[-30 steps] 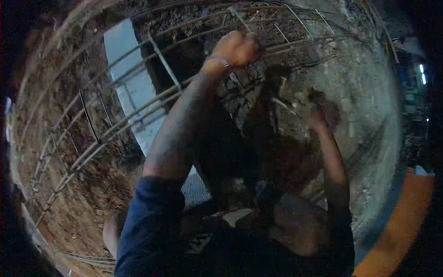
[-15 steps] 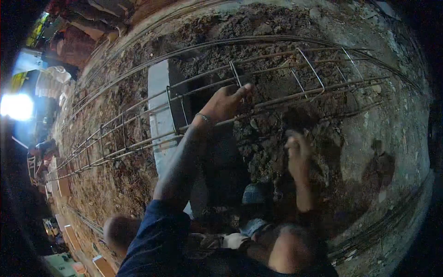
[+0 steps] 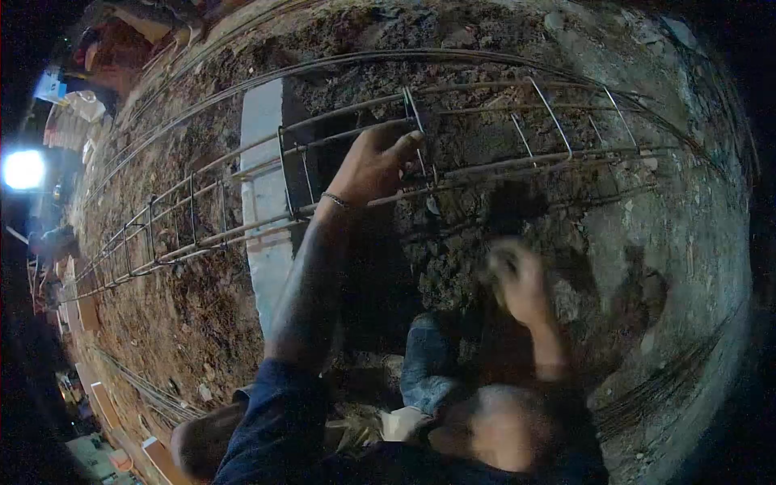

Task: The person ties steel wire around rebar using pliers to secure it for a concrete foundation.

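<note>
A long cage of steel rebar (image 3: 347, 133) with square wire stirrups (image 3: 551, 117) runs across the view above the dirt. My left hand (image 3: 376, 162), wearing a bracelet, reaches into the cage with its fingers closed at an upright stirrup (image 3: 415, 121). Part of the grip is hidden behind the hand. Lower and to the right, my right hand (image 3: 521, 283) is raised off the ground, apart from the cage. Motion smears its fingers, so whether it holds anything does not show.
A pale block or beam (image 3: 263, 162) lies crosswise under the cage, beside a dark hollow. Loose rebar rods (image 3: 356, 58) stretch along the far side. A bright lamp (image 3: 24, 170) shines at left. Another person's legs (image 3: 149, 20) show at top left.
My view has shifted slightly, moving the cage a little left and up. My left hand stays by the same stirrup. My right hand has turned, its fingers now pointing more to the left.
</note>
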A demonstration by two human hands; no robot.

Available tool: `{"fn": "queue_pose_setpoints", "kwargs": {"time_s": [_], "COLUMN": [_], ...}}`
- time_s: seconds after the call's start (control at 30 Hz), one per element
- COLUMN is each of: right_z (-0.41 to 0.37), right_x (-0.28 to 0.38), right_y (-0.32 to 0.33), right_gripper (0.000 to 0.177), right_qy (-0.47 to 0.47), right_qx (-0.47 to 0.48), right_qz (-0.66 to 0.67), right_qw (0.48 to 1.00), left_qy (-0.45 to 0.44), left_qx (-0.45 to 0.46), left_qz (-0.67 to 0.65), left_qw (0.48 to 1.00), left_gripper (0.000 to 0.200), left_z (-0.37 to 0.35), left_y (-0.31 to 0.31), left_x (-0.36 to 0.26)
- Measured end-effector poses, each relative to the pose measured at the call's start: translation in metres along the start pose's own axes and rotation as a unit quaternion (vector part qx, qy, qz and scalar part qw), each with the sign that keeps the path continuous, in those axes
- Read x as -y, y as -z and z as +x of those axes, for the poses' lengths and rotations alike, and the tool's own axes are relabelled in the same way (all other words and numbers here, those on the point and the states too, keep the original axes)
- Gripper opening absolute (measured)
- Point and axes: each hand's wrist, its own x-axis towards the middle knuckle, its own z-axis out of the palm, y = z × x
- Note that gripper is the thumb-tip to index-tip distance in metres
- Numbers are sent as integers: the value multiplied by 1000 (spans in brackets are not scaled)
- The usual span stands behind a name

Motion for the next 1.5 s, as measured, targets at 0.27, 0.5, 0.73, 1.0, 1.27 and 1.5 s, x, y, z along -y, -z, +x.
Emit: {"fn": "queue_pose_setpoints", "kwargs": {"time_s": [0.27, 0.5, 0.73, 1.0, 1.27, 1.5], "right_z": [73, 93, 47, 34, 53, 11], "right_x": [-24, -48, -67, -194, -171, -68], "right_y": [-78, -65, -28, 40, 67, 76], "right_gripper": [22, 26, 51, 56, 25, 16], "right_qy": [1, 113, 324, 147, -12, 167], "right_qx": [-159, 2, -134, -42, -43, -207], "right_qz": [361, 340, -122, -142, -221, -195], "right_qw": [919, 934, 928, 978, 974, 944], "left_qy": [-219, -313, -247, -325, -292, -272], "left_qx": [-112, -76, -93, -99, -126, -106], "left_qz": [171, 389, 183, 351, 289, 330], "left_qw": [954, 863, 947, 873, 903, 898], "left_gripper": [40, 39, 14, 28, 24, 20], "left_z": [-13, -9, -5, -5, -20, -15], "left_y": [-12, -18, -29, -32, -33, -34], "left_x": [-17, -12, 8, -7, -16, -10]}}
